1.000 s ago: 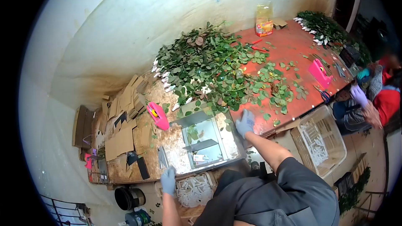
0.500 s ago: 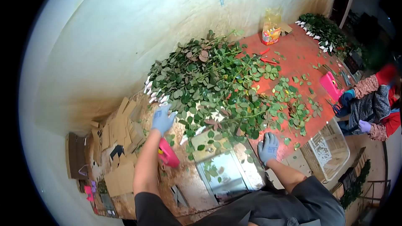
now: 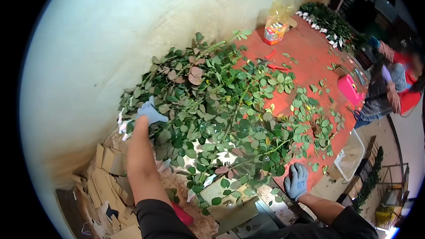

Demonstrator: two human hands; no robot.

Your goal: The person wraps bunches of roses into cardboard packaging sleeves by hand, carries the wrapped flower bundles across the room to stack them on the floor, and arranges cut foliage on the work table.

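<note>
A large heap of leafy cut stems [image 3: 208, 93], which look like rose stems, lies across the work surface. White-wrapped heads [image 3: 124, 126] stick out at its left end. My left hand [image 3: 152, 111], in a grey-blue glove, reaches onto the heap's left side close to these heads. Its thumb and a finger are spread, the other fingertips are partly hidden, and I see nothing held. My right hand [image 3: 297, 181], gloved alike, rests with fingers stretched on the near edge of the red tabletop [image 3: 305, 57], beside scattered leaves.
Red-handled pliers or cutters [image 3: 278, 67] and a yellow-topped packet [image 3: 275, 31] are at the back. Another stem bundle [image 3: 330, 24] lies far right, near a pink holder [image 3: 349, 89] and a co-worker [image 3: 389, 88]. Flattened cardboard [image 3: 104, 186] is at left, a crate [image 3: 349, 155] at right.
My left hand has moved forward from beside the heap's near left end onto its leaves. My right hand stays on the table edge. The view has shifted, and the co-worker's arms have moved.
</note>
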